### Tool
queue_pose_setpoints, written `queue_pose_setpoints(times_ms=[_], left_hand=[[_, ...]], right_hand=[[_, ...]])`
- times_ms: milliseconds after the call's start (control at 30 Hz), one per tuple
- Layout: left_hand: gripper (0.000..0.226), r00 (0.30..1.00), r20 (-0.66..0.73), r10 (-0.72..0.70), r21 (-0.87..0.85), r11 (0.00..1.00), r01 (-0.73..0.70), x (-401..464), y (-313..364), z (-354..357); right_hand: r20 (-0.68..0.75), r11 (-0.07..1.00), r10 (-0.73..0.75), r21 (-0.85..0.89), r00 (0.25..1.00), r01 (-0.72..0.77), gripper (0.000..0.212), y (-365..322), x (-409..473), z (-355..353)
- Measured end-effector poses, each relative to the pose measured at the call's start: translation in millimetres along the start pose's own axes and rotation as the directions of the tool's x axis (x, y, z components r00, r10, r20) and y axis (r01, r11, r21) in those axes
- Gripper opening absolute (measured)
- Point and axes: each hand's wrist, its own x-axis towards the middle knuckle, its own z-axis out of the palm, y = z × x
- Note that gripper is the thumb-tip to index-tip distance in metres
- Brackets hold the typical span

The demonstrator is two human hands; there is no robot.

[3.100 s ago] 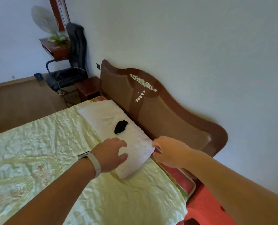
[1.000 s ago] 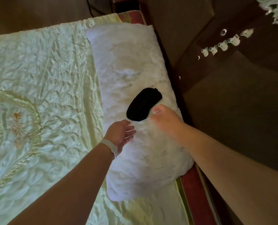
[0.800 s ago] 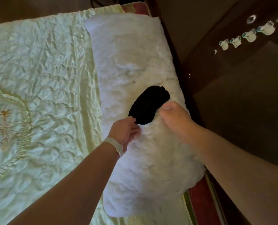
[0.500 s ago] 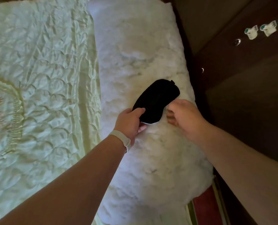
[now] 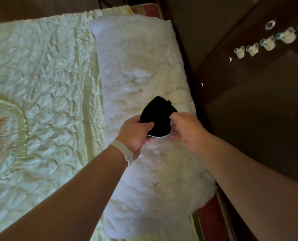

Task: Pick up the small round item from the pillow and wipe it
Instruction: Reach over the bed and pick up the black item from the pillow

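black rounded item (image 5: 157,115), dark and soft-looking with a small tab on its upper right edge, sits at the centre of the frame, held between both hands just above the white pillow (image 5: 141,66). a thin pale edge shows along its lower rim. whether its far end touches the pillow cannot be told.

left hand (image 5: 136,134) grips the item's lower left side, thumb pressed over the top face and the other fingers curled beneath. a pale wristband (image 5: 123,151) circles that wrist, and the bare forearm runs down to the lower left corner of the frame.

right hand (image 5: 186,129) closes on the item's right edge, thumb and fingertips pinching it, with the palm turned toward the left hand. its forearm stretches off to the lower right.

the fluffy, lumpy pillow runs from the top centre of the frame down to the lower centre. it lies on a pale green quilted bedspread (image 5: 40,84) that fills the left half of the frame, crinkled in scallop stitching with a faint orange embroidered motif near the left edge. a strip of red mattress edge (image 5: 208,221) shows beside the pillow's lower right corner.

a dark wooden headboard (image 5: 249,110) fills the right side, and a row of small pale inlay pieces (image 5: 266,43) crosses its upper right part.
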Motion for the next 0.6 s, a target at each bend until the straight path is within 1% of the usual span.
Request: queue_pose_setpoints(times_ms=[133,200,267,333,400,500,600], left_hand=[[0.025,0.995,0.091,0.049,-0.010,0.999,-0.048,-42.6,10.9,-4.2],[0.025,0.992,0.114,0.050,-0.036,0.998,-0.046,-65.5,13.7,-8.1],[0.026,0.990,0.136,0.040,-0.074,0.997,-0.030,-89.1,14.5,-12.2],[0.027,0.988,0.154,0.026,-0.102,0.995,-0.011,-113.0,15.8,-16.6],[0.028,0.986,0.163,0.020,-0.150,0.989,0.005,-134.4,19.3,-21.2],[0.032,0.986,0.163,0.014,-0.237,0.971,0.025,-164.6,32.8,-25.6],[0.038,0.980,0.193,0.043,-0.346,0.938,0.027,-193.5,47.5,-25.9]], right_hand=[[0.056,0.968,0.039,0.246,0.998,-0.052,0.019,-9.5,-24.9,-0.1],[0.073,0.921,0.044,0.383,0.996,-0.069,0.019,-17.6,-39.8,-1.4],[0.056,0.875,0.051,0.479,0.997,-0.072,0.018,-28.9,-56.6,-0.7],[0.017,0.876,0.051,0.479,0.999,-0.053,0.018,-42.5,-75.6,1.1],[-0.006,0.901,0.023,0.433,1.000,-0.018,0.018,-57.4,-96.8,1.9],[-0.017,0.919,-0.070,0.387,0.997,0.071,0.021,-81.0,-136.1,0.3],[-0.027,0.896,-0.183,0.407,0.983,0.179,0.025,-102.0,-182.3,1.1]])
